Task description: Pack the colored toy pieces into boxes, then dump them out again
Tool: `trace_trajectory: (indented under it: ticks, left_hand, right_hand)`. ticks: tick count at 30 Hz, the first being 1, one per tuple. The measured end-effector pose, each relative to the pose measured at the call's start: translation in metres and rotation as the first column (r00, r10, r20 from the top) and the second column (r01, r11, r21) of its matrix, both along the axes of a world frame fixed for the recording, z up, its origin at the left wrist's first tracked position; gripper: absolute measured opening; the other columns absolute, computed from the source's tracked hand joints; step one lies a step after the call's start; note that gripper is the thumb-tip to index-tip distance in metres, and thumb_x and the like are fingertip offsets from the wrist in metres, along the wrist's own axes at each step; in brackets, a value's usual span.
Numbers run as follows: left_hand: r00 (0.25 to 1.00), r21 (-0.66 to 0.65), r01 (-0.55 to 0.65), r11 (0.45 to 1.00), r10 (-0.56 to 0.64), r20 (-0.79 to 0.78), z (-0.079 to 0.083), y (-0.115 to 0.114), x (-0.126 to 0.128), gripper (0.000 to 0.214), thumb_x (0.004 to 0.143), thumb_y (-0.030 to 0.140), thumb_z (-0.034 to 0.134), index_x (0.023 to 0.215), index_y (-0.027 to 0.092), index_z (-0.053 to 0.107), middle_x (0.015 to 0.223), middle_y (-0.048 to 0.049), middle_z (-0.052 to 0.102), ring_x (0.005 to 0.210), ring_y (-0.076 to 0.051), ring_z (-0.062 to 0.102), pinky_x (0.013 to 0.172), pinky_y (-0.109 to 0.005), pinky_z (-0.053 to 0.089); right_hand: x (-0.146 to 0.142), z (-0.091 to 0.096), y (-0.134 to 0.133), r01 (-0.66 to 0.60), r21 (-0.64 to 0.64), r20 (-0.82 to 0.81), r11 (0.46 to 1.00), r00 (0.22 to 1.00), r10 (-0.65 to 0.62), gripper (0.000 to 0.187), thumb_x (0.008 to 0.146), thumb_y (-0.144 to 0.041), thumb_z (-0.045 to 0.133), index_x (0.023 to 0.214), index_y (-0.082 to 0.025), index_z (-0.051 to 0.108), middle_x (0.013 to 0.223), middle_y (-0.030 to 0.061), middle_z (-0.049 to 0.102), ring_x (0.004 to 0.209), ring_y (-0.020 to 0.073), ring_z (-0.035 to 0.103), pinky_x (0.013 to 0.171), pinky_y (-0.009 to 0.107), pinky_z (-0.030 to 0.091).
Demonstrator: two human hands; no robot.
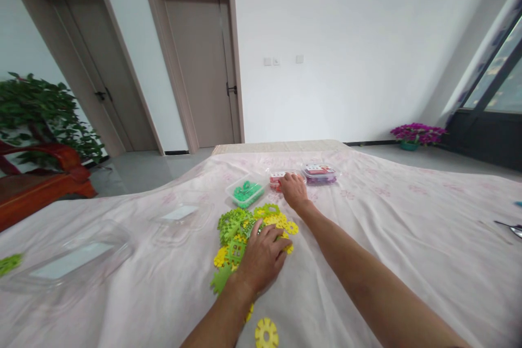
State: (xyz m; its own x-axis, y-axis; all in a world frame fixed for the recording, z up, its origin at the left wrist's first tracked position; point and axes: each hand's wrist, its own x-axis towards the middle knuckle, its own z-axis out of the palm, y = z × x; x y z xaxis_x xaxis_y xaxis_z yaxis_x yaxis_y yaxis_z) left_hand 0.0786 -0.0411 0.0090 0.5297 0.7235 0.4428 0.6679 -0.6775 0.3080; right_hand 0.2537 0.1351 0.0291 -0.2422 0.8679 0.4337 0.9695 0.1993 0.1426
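Note:
My left hand (267, 255) lies palm down with its fingers spread over a pile of green pieces (232, 225) and yellow pieces (281, 220), flat plastic interlocking discs. My right hand (294, 190) reaches farther out, its fingers bent over the lid of a clear plastic box of red pieces (275, 180), partly hidden by the hand. Just left of that stands an uncovered clear box (232, 194) with teal-green pieces (248, 190) inside. To the right is a lidded box of purple pieces (320, 175). A single yellow disc (266, 333) lies near the front.
Clear plastic lids or trays with pale labels, one large (73, 261) and one smaller (179, 217), lie at left on the pink-white cloth (387, 239). A green piece (10, 263) is at the far left edge. Dark-handled metal utensils (514, 230) lie far right.

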Motion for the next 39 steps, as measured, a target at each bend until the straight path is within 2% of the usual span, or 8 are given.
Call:
trace_trajectory:
  ticks: [7,15,19,24,28,31,35,39]
  left_hand:
    - [1.0,0.021,0.015,1.0,-0.016,0.026,-0.003,0.0,0.0,0.022,0.092,0.025,0.058,0.109,0.034,0.068,0.12,0.0007,0.066,0.124,-0.022,0.051,0.119,-0.054,0.015]
    - [0.996,0.078,0.029,0.997,-0.035,0.076,-0.006,0.002,0.001,0.016,0.091,0.024,0.06,0.101,0.031,0.07,0.114,0.0008,0.069,0.115,-0.02,0.058,0.117,-0.054,0.02]
    - [0.986,0.145,-0.05,0.988,0.026,0.167,-0.001,0.001,-0.002,0.016,0.094,0.025,0.054,0.095,0.027,0.07,0.11,-0.0018,0.071,0.111,-0.021,0.061,0.113,-0.054,0.03]
    - [0.868,0.211,-0.382,0.9,0.271,0.416,-0.005,0.006,-0.01,0.03,0.096,0.024,0.046,0.124,0.019,0.057,0.124,-0.0122,0.065,0.12,-0.026,0.057,0.105,-0.051,0.041]
    - [0.865,0.15,-0.369,0.917,0.28,0.416,-0.016,0.013,-0.009,0.044,0.098,0.029,0.042,0.14,0.016,0.043,0.138,-0.0164,0.057,0.128,-0.027,0.052,0.106,-0.048,0.042]
    - [0.86,0.05,-0.358,0.932,0.308,0.408,-0.02,0.016,-0.008,0.043,0.098,0.035,0.043,0.136,0.016,0.048,0.13,-0.0166,0.062,0.12,-0.027,0.059,0.1,-0.045,0.047]
    - [0.874,0.011,-0.3,0.954,0.27,0.405,-0.017,0.013,-0.007,0.034,0.097,0.037,0.045,0.124,0.018,0.056,0.119,-0.0128,0.067,0.112,-0.027,0.062,0.097,-0.045,0.048]
    - [0.925,0.004,-0.11,0.994,0.101,0.365,-0.01,0.006,-0.005,0.026,0.098,0.031,0.04,0.102,0.021,0.064,0.099,-0.007,0.07,0.096,-0.022,0.065,0.09,-0.039,0.049]
  right_hand:
    - [0.025,-0.003,-0.023,-0.115,0.097,0.03,0.989,0.993,0.113,0.022,0.097,-0.031,0.052,0.099,-0.022,0.071,0.107,0.0103,0.063,0.102,0.0254,0.051,0.089,0.036,0.033]
    - [0.032,-0.014,-0.097,-0.202,0.277,-0.181,0.939,0.949,0.257,0.022,0.097,-0.037,0.054,0.106,-0.028,0.072,0.1,0.0072,0.065,0.097,0.024,0.053,0.086,0.035,0.038]
    - [0.035,-0.014,-0.122,-0.286,0.353,-0.375,0.891,0.829,0.415,0.022,0.098,-0.033,0.052,0.11,-0.025,0.069,0.102,0.0076,0.066,0.096,0.0226,0.057,0.086,0.035,0.045]
    - [0.04,-0.016,-0.141,-0.373,0.423,-0.57,0.825,0.599,0.563,0.021,0.098,-0.026,0.047,0.113,-0.024,0.063,0.102,0.0077,0.064,0.096,0.0212,0.061,0.085,0.036,0.052]
    - [0.036,-0.015,-0.156,-0.526,0.353,-0.538,0.774,0.563,0.627,0.023,0.096,-0.02,0.047,0.114,-0.024,0.061,0.106,0.0087,0.065,0.102,0.0222,0.06,0.094,0.041,0.049]
    - [0.032,-0.006,-0.166,-0.556,0.268,-0.563,0.787,0.572,0.596,0.027,0.09,-0.011,0.043,0.104,-0.022,0.063,0.102,0.0084,0.065,0.099,0.0214,0.06,0.091,0.037,0.05]
    - [0.016,0.013,-0.179,-0.417,0.126,-0.595,0.9,0.694,0.405,0.029,0.088,-0.009,0.038,0.091,-0.02,0.065,0.097,0.0067,0.065,0.095,0.0197,0.06,0.09,0.033,0.047]
    - [-0.015,0.021,-0.188,-0.226,0.061,-0.455,0.972,0.861,0.229,0.029,0.097,-0.03,0.045,0.12,-0.02,0.061,0.113,0.0095,0.067,0.107,0.0235,0.059,0.096,0.038,0.043]
